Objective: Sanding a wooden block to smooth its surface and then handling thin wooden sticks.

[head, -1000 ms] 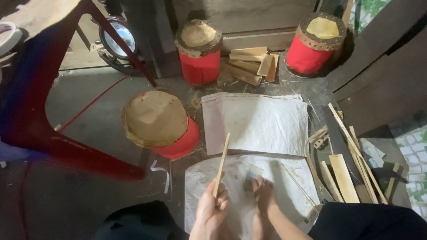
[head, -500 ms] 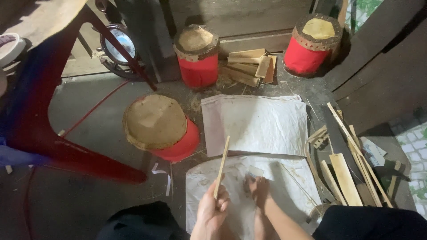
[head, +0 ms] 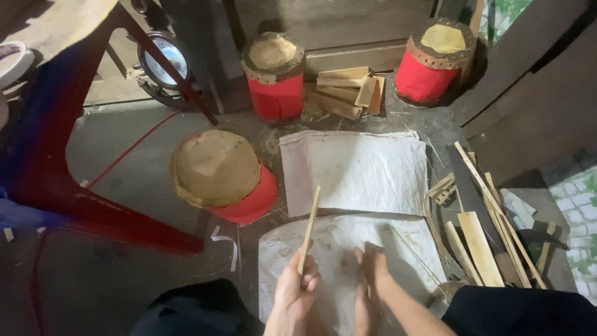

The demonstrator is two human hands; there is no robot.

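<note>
My left hand (head: 294, 292) is shut on a thin pale bamboo stick (head: 309, 229), which points up and away from me. Beside it, my right hand (head: 370, 279) lies flat on a white woven sack (head: 336, 239) spread on the ground, with nothing in it. A second white sack (head: 354, 168) lies just beyond the first. A small red drum with a tan hide top (head: 217, 174) lies tilted to the left of the sacks.
Two more red drums (head: 273, 74) (head: 435, 59) stand at the back, with a pile of short wood slats (head: 348, 93) between them. Bamboo strips and slats (head: 479, 239) lie at the right. A red chair frame (head: 68, 180) fills the left, near a round metal object (head: 163, 57).
My left hand has kept its hold on the stick. The right hand has shifted slightly on the sack. The view has barely moved.
</note>
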